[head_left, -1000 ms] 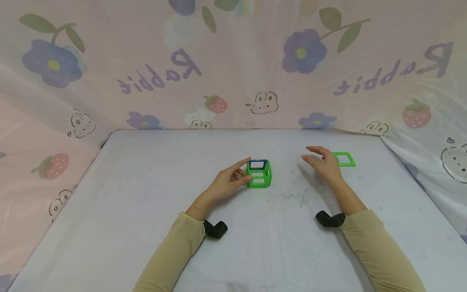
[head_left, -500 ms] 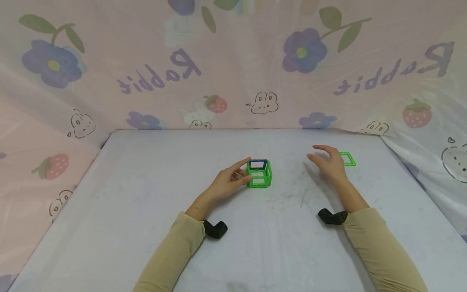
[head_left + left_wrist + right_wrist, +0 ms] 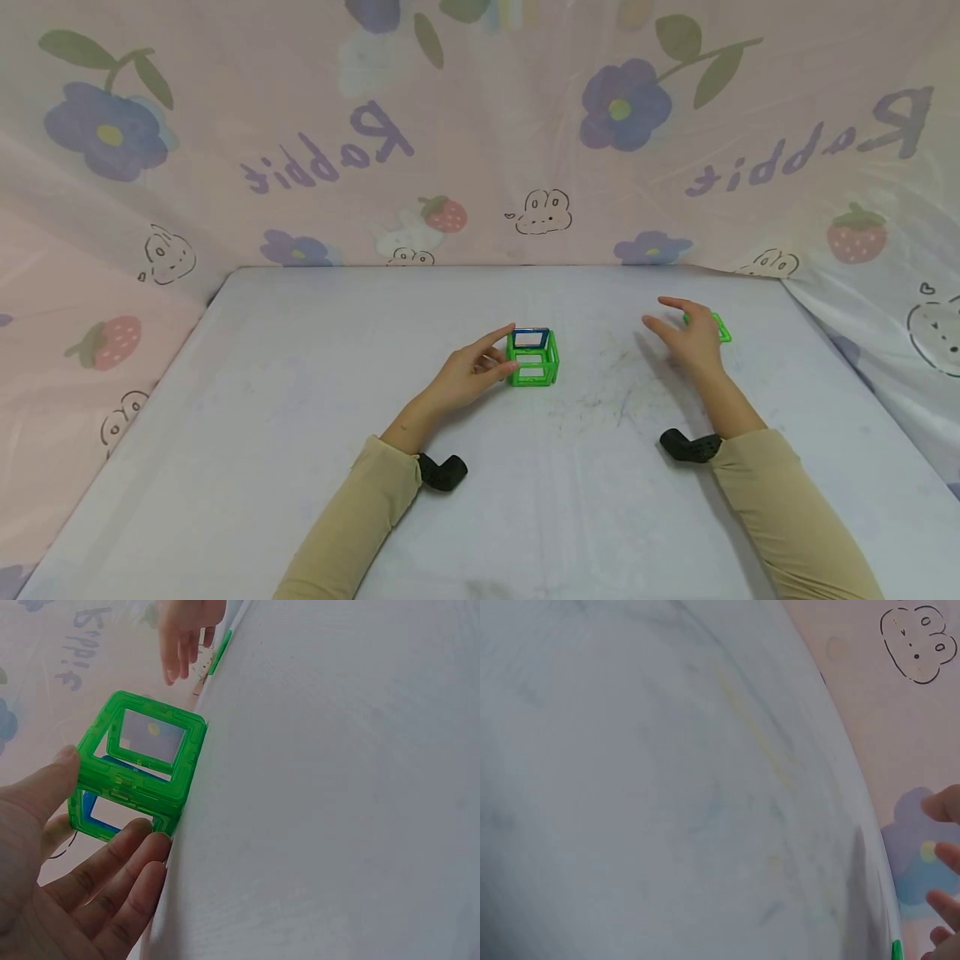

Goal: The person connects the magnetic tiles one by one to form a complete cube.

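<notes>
A small open-topped cube of magnetic tiles (image 3: 555, 358) stands on the table, its visible frames green except for one blue tile (image 3: 530, 347) at the far side. My left hand (image 3: 467, 373) holds the cube from its left, thumb at the near corner and index finger reaching to the far one. In the left wrist view, several fingertips rest against a side of the cube (image 3: 127, 787). Off to the right, my right hand (image 3: 693, 340) hovers with fingers spread and nothing in them. Behind it lies a loose green square magnetic tile (image 3: 724, 330), partly hidden by that hand.
The white table (image 3: 555, 500) has faint smudges right of the cube. A printed curtain (image 3: 480, 150) hangs along its back and sides. Black devices, a left one (image 3: 444, 472) and a right one (image 3: 690, 447), are worn at the wrists.
My right hand has drifted to the right, away from the cube, and now covers more of the loose green tile. The left hand and the cube have stayed in place.
</notes>
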Demonstrator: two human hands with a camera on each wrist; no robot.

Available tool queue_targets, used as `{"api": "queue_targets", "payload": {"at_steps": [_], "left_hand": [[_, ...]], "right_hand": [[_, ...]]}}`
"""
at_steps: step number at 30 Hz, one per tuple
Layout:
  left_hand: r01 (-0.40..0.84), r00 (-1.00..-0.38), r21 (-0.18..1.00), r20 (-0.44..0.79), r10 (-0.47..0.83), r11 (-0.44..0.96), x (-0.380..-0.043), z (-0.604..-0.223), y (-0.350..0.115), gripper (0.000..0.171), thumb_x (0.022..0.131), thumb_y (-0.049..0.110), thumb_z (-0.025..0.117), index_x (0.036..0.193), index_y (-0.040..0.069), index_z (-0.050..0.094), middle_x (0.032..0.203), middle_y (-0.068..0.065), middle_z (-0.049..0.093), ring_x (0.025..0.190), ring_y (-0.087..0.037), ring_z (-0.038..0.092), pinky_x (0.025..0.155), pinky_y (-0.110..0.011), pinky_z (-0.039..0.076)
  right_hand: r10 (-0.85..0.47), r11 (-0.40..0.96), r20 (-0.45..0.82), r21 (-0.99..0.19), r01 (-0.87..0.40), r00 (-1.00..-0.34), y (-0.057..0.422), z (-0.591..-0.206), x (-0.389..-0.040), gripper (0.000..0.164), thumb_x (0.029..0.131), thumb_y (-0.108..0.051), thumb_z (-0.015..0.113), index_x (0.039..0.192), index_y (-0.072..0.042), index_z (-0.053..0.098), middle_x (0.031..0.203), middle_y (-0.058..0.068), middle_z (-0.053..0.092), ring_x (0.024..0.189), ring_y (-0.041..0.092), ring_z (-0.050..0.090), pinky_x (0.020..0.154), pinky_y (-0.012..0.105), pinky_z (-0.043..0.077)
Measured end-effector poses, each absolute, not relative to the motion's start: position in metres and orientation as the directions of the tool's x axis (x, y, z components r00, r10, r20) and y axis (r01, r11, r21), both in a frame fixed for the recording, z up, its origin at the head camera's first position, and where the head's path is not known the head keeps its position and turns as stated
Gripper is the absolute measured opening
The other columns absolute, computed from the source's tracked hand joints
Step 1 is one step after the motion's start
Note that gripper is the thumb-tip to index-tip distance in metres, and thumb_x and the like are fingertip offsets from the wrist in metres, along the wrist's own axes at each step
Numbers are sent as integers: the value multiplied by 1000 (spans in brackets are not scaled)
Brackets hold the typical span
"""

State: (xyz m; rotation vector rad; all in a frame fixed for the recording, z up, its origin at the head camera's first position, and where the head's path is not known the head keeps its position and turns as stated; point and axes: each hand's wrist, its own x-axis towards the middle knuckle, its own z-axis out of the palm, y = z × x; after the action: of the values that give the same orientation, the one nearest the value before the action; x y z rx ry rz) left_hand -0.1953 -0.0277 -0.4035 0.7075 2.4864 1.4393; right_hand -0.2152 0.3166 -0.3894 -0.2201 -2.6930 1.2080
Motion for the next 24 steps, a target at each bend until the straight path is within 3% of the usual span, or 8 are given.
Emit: {"api": "queue_targets", "payload": {"at_steps": [10,24], "left_hand": [[322,-867,850,89,490,416,-195,-404,-28,59,91,29,59,144,25,34,102,-5,65,91,-16,62,80,-27,49],[311,-871,852,79,484,421,-195,-403,-28,58,91,28,60,144,26,35,103,-5,64,93,-16,62,82,-28,50]], "right_hand": [[286,655,59,-741,150,-957,323,-389,-215,65,86,-43,61,138,-9,43,147,26,26,136,47,14,102,68,8],[385,599,-27,-754,271,-923,334,-391,-214,76,84,-52,59,145,-14,32,152,22,15,138,45,11,105,66,12]]}}
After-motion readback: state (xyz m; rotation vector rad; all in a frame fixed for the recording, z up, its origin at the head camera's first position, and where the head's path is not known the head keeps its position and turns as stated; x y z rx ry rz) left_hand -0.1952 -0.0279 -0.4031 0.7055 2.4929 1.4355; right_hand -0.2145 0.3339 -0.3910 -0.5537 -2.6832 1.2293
